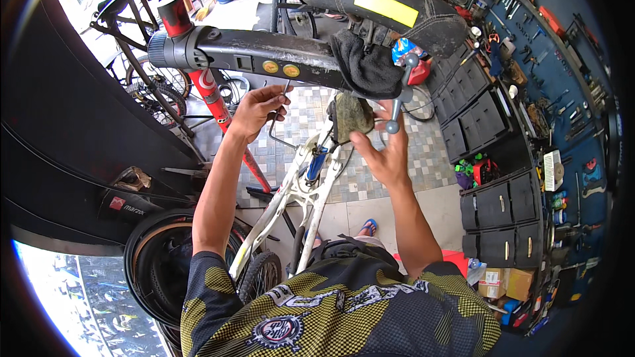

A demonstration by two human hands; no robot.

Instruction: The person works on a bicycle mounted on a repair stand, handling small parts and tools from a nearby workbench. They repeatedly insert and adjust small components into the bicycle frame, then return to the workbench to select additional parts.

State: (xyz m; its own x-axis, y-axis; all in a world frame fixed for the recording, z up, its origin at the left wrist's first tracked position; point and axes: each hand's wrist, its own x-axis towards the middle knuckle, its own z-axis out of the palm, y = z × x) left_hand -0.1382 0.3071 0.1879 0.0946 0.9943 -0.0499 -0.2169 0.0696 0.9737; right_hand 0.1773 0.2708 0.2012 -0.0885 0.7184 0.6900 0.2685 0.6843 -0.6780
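Note:
My left hand (256, 114) is closed on a thin, bent hex key (272, 131), whose lower end reaches toward the white bike frame (301, 188). A blue rear shock (316, 165) sits within that frame. My right hand (385, 155) has its thumb and fingers apart, beside a worn greenish cloth (352, 118) at the frame's upper end. Some of its fingertips are hidden behind the grey clamp handle (398, 102) of the repair stand. Above both hands runs the stand's black arm (264, 49), with a dark cloth (365, 66) wrapped round its clamp end.
A black saddle (390, 3) with a yellow strip juts over the stand arm. The stand's red post (210, 92) rises at the left. Tires (155, 264) lie lower left. Black drawers (473, 119) and a tool wall (562, 92) line the right. Cardboard boxes (506, 284) stand lower right.

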